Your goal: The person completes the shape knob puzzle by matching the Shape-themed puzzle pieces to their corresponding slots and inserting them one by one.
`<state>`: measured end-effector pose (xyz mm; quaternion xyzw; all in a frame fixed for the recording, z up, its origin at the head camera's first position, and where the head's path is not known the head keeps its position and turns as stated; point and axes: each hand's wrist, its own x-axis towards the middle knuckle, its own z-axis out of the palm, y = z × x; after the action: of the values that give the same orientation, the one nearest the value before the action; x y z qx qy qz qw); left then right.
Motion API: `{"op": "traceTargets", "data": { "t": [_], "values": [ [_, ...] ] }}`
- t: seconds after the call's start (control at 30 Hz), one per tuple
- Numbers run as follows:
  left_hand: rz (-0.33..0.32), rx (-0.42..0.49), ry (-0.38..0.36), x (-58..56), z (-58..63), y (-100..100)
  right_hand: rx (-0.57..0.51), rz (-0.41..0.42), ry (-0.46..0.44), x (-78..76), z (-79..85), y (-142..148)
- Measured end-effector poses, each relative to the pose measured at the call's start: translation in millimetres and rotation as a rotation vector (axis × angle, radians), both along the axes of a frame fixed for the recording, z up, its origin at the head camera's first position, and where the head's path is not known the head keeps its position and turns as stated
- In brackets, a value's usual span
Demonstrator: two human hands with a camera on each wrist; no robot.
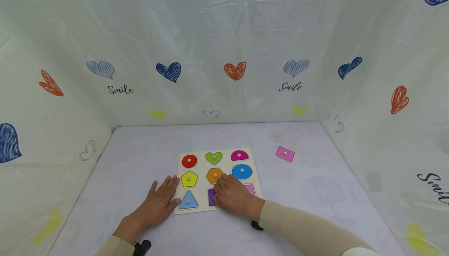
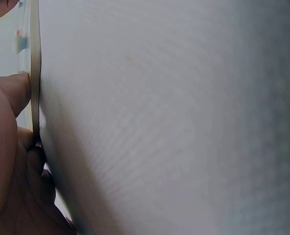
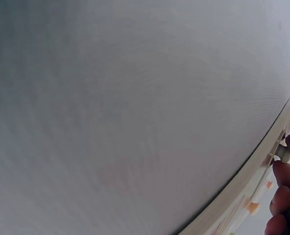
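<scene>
A cream wooden puzzle board [image 1: 202, 205] lies on the white cloth, with colourful knobbed shapes in rows. My right hand [image 1: 233, 195] lies over its lower part, thumb and fingertips pinching the knob [image 3: 282, 152] of a purple piece [image 1: 211, 196] in the bottom row. That hand hides most of the purple piece and part of a pink shape [image 1: 250, 188] in the lower right corner. At the board's left edge rests my left hand [image 1: 159, 203], fingers extended and thumb at the edge near the blue triangle [image 1: 188, 200].
A loose pink rectangle piece [image 1: 285, 154] with a knob lies right of the board. White walls [image 1: 203, 96] with printed hearts surround the table [image 1: 147, 143] at the back and both sides.
</scene>
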<state>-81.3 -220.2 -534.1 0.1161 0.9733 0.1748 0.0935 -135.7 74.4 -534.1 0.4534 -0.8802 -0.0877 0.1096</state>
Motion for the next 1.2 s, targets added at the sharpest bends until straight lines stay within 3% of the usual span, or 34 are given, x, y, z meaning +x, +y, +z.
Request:
{"op": "traceTargets", "data": {
  "t": [0.27, 0.5, 0.8, 1.2],
  "values": [
    [0.007, 0.007, 0.019, -1.4, -4.2, -0.7, 0.014, -0.009, 0.014, 0.1, -0.7, -0.8],
    [0.009, 0.005, -0.012, -1.2, -1.4, 0.3, -0.007, -0.008, 0.014, 0.1, -0.9, -0.5],
    [0.007, 0.0, -0.013, 0.8, 2.7, 1.4, -0.073, -0.062, -0.067, -8.0, 12.9, 3.4],
    [0.013, 0.003, -0.008, -1.0, -1.0, 0.3, -0.158, -0.115, 0.036, -29.0, 18.2, 26.9]
  ]
}}
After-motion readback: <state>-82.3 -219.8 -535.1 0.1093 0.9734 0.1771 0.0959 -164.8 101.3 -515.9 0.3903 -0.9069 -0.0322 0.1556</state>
